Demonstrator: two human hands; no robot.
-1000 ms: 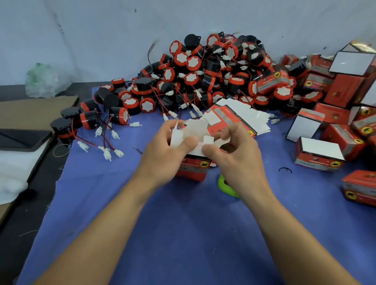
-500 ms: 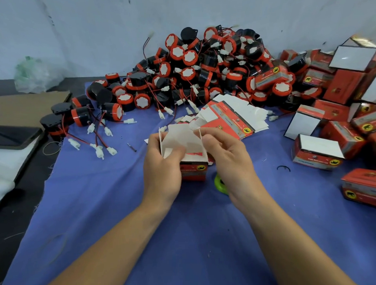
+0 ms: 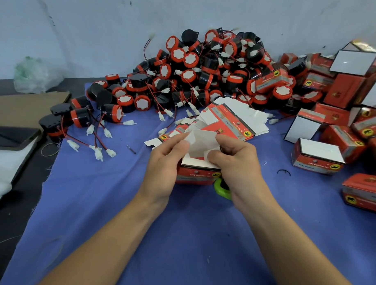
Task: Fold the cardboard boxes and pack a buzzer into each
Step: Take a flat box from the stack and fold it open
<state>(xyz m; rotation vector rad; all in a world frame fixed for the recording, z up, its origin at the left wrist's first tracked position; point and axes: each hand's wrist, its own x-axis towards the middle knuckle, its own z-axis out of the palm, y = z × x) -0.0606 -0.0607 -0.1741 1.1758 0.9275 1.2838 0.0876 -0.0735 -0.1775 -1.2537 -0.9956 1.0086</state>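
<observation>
On the blue cloth (image 3: 186,238), right in the middle, a red box (image 3: 196,175) stood with its white flaps (image 3: 201,142) sticking up. The left hand (image 3: 162,164) pinched one flap between thumb and fingers. The right hand (image 3: 240,164) pinched another flap, with its thumb on top. Neither hand was loose. The hands hid the inside, so I could not tell if a buzzer was in there.

The big pile of buzzers (image 3: 201,73) lay behind, near the wall. Flat boxes (image 3: 233,123) lay just behind the hands, and closed boxes (image 3: 318,157) sat on the right.

Things could go wrong. A hard push might crease or rip a thin flap. Flaps tucked in the wrong order might pop open again. The box might slide on the soft cloth, or tip on the green thing (image 3: 221,189) beside it. If the box was shut empty, a buzzer would be missed.

Each box had a yellow circle (image 3: 216,175) with a black animal on it. The small words were too blurry to read.
</observation>
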